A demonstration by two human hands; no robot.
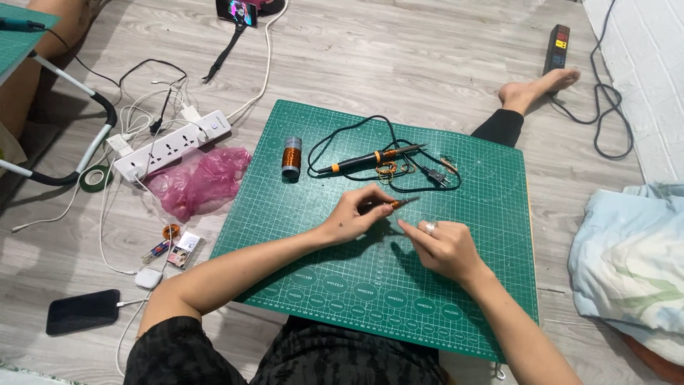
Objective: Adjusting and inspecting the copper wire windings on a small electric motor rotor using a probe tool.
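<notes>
At frame centre, the left hand (354, 212) is pinching a small copper coil (396, 204); the right hand (443, 244), fingers curled together, is seemingly drawing fine wire, which needs steady tension.

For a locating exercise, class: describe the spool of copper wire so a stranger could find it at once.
Start at the green cutting mat on the grey floor. Near its far left corner stands the spool of copper wire, upright beside the soldering iron. It is the only upright cylinder, copper between dark ends.
</notes>
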